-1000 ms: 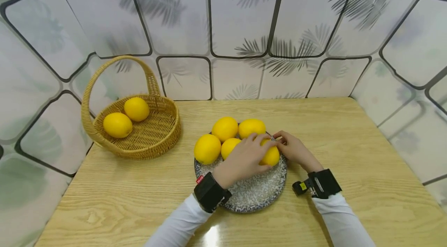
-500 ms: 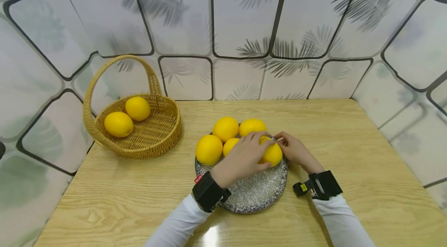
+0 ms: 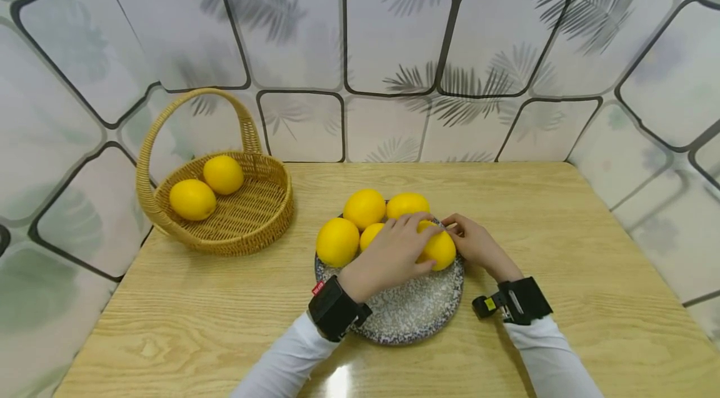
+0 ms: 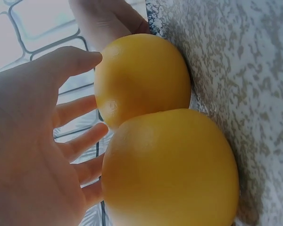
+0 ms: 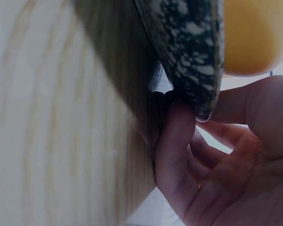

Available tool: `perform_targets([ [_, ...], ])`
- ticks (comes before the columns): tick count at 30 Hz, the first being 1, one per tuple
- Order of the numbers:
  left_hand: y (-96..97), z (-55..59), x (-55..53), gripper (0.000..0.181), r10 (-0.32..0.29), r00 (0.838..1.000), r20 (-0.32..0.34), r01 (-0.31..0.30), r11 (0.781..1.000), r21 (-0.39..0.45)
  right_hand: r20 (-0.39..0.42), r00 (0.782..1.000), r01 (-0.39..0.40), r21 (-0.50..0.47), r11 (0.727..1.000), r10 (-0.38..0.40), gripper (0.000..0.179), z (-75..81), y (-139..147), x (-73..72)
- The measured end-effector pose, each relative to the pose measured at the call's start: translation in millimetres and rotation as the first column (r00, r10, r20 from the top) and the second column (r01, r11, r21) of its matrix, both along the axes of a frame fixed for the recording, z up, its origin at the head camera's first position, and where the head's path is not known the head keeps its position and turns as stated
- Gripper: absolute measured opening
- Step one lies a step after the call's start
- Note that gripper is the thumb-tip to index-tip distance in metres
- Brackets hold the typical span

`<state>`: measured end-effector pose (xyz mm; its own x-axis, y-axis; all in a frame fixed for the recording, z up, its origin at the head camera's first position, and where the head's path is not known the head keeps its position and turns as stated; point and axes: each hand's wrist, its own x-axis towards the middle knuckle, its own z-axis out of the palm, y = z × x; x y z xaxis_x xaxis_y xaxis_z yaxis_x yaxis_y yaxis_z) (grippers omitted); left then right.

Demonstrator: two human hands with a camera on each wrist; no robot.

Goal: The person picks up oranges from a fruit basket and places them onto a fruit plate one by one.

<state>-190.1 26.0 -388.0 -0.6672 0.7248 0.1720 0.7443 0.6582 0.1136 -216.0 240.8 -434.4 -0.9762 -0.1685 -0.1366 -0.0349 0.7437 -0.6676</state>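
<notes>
Several yellow lemons (image 3: 337, 242) sit on a speckled grey plate (image 3: 410, 317) in the middle of the table. My left hand (image 3: 388, 254) reaches across the plate and grips the rightmost lemon (image 3: 440, 252), thumb on its near side and fingers over its far side. In the left wrist view the thumb touches that lemon (image 4: 144, 80), while another lemon (image 4: 172, 169) lies close against it. On the plate's right edge, my right hand (image 3: 478, 245) pinches the rim (image 5: 193, 52), thumb above and fingers below. The left hand partly hides one lemon behind it.
A wicker basket (image 3: 275, 223) with a tall handle stands at the back left, holding two lemons (image 3: 208, 189). Wooden table (image 3: 562, 248) surrounds the plate. A patterned wall covering (image 3: 394, 35) rises behind the table's back edge and along both sides.
The lemon under my left hand has shifted slightly right and toward me. Both hands have stayed almost in place; the whole head view has drifted a little.
</notes>
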Motion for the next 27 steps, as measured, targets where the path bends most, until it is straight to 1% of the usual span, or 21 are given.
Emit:
perform_targets([
  [5, -2.6, 5.7, -1.6, 0.058, 0.018, 1.0, 0.013, -0.018, 1.0, 0.011, -0.003, 1.0, 0.003, -0.006, 1.0, -0.003, 0.036, 1.9, 0, 0.6],
  [11, -8.5, 14.6, -3.6, 0.059, 0.05, 0.999, 0.003, -0.05, 0.999, 0.015, 0.018, 1.0, 0.005, -0.009, 1.0, -0.005, 0.036, 3.5, 0, 0.9],
  [16, -15.0, 18.8, -6.9, 0.058, 0.077, 0.997, -0.002, -0.077, 0.997, 0.027, 0.031, 0.999, 0.01, -0.011, 1.0, -0.01, 0.036, 3.5, 0, 1.0],
  [21, -23.5, 24.5, -10.3, 0.056, 0.099, 0.994, 0.037, -0.102, 0.993, 0.064, 0.035, 0.999, 0.011, 0.001, 1.0, -0.011, 0.037, 4.2, -1, 1.1],
  [27, -34.0, 30.2, -13.2, 0.056, 0.134, 0.99, 0.045, -0.137, 0.987, 0.078, 0.04, 0.999, 0.016, 0.005, 1.0, -0.016, 0.036, 3.7, -1, 1.2],
])
